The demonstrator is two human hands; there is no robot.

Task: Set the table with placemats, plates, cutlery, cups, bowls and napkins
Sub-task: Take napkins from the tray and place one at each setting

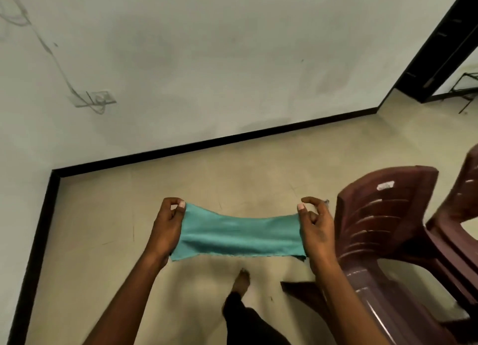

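A teal cloth napkin (pixel 239 237) is stretched flat in the air between my two hands, folded into a long strip. My left hand (pixel 166 228) pinches its left end between thumb and fingers. Its right end is pinched by my right hand (pixel 314 228). The napkin hangs above the beige floor, in front of my body. No table, plates, cutlery, cups or bowls are in view.
Stacked maroon plastic chairs (pixel 382 223) stand just right of my right hand. My bare foot (pixel 241 280) and dark trouser leg are below the napkin. A white wall (pixel 207 60) with a black skirting runs across; a dark door frame (pixel 439 42) is at the far right.
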